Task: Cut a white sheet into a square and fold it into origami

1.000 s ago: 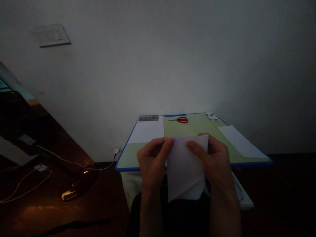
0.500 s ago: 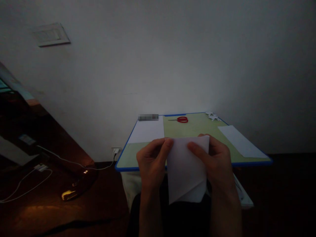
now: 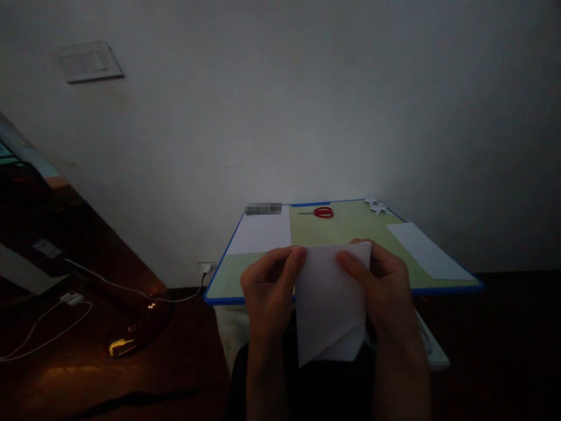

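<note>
A white sheet of paper [image 3: 328,310] with a slanting fold near its lower end hangs between my hands, in front of the table's near edge. My left hand [image 3: 272,292] pinches its upper left corner, thumb on the near face. On the upper right, my right hand [image 3: 385,286] grips the paper with the thumb laid across the near face and the fingers behind. The fingers on the far side of the paper are mostly hidden.
On the green table [image 3: 346,228] with a blue rim lie red-handled scissors [image 3: 323,213], a white sheet [image 3: 260,234] at left, a white strip [image 3: 427,251] at right and small white paper pieces [image 3: 377,206] at the far right corner. A plugged cable [image 3: 175,299] runs at left.
Both hands and the paper have shifted very slightly left. The right thumb has slid a little to the right on the sheet. Nothing on the table has moved.
</note>
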Motion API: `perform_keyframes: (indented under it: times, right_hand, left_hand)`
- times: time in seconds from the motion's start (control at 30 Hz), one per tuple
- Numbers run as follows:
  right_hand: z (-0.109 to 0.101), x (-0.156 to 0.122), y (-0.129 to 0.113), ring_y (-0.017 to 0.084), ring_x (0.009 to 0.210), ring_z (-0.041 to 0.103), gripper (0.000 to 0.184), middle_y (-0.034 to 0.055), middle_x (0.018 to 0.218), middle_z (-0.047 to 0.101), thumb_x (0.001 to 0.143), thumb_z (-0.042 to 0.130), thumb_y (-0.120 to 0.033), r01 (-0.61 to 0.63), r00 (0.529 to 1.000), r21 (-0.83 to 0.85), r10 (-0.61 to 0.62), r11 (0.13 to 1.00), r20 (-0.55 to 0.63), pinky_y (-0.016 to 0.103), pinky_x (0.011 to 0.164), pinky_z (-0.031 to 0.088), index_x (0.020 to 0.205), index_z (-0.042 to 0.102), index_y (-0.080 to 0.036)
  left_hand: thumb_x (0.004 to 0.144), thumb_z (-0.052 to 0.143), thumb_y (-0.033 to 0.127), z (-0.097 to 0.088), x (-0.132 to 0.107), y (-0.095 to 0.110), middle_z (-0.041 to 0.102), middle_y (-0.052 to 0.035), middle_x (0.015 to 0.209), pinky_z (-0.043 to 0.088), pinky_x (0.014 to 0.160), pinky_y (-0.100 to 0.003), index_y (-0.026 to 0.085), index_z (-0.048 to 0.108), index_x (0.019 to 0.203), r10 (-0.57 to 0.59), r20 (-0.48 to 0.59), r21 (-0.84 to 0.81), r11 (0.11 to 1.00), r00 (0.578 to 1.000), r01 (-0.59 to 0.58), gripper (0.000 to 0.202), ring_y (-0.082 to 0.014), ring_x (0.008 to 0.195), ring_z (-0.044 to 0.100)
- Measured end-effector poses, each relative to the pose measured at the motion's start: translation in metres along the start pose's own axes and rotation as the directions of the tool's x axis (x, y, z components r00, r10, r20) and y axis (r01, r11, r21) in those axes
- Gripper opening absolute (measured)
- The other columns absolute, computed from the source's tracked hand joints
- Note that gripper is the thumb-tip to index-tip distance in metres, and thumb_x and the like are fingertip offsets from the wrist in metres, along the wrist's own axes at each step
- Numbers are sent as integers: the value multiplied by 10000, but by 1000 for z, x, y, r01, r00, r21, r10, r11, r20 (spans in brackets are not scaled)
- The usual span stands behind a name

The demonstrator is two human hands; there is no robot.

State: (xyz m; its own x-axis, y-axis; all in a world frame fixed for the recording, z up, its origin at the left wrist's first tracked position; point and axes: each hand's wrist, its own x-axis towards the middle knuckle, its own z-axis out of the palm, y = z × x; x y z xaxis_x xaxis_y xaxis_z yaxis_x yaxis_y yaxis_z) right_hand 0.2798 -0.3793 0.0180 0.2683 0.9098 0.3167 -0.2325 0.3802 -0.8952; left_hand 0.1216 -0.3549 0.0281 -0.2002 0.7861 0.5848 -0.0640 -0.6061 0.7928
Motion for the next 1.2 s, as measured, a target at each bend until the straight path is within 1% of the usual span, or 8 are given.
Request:
perform_keyframes:
  times: [0.17,0.27,0.37,0.67,0.93,1.07,1.13,1.2]
  right_hand:
    - [-5,4,0,103,607,462,353,-37,681,510,921,770,-419,105,994,-66,-103,992,32,226,494,332,668,657,-200]
    - [-6,6,1,122,722,530,185,-21,777,579,921,775,-369,179,984,-105,-177,978,23,249,580,374,796,800,-235]
    - [-5,6,2,125,741,534,42,-27,775,597,862,834,-307,225,969,-104,-234,969,-81,259,605,371,892,858,-289]
    - [-1,3,-5,143,707,535,160,-11,759,630,943,721,-351,226,964,-182,-247,957,-102,288,621,409,940,867,-285]
    - [-9,7,1,146,760,593,103,-6,813,697,913,766,-339,262,950,-83,-272,962,-152,264,621,435,929,864,-310]
    - [-19,7,-1,201,925,727,352,17,1086,808,812,875,-330,117,986,-44,-110,992,127,298,742,575,1158,810,-339]
    - [-23,6,-2,232,955,758,440,44,1127,820,761,916,-331,3,959,-98,24,995,281,339,784,613,1184,798,-301]
    - [-24,6,-1,240,895,772,358,65,1043,838,755,918,-360,-59,932,-172,116,983,343,353,757,627,1081,827,-246]
  left_hand:
    - [849,832,250,0,0,0,814,24,736,580,576,-163,251,842,796,28,-31,66,998,999,-26,53,-114,644,743]
    - [848,834,248,-1,1,-1,814,30,735,586,586,-160,257,841,799,62,-44,102,993,997,-57,51,-110,643,747]
    - [846,840,251,-2,2,-4,817,33,742,596,602,-162,261,841,800,86,-58,124,989,995,-79,47,-110,652,755]
    - [836,848,250,-5,2,-6,816,30,732,601,594,-170,266,843,796,121,-80,160,981,989,-107,43,-113,638,755]
    - [852,848,287,0,-3,0,833,13,779,623,618,-194,274,858,830,105,-34,97,990,994,-101,27,-135,672,774]
    - [850,849,299,1,-2,0,831,16,779,622,630,-196,268,855,824,89,-92,101,992,992,-80,40,-133,685,772]
    - [850,850,307,0,-1,-1,826,16,768,614,615,-194,262,852,818,87,-113,106,991,990,-75,55,-130,674,763]
    - [849,851,318,0,0,-3,820,14,757,608,603,-196,255,849,814,77,-136,111,992,988,-62,73,-130,664,756]
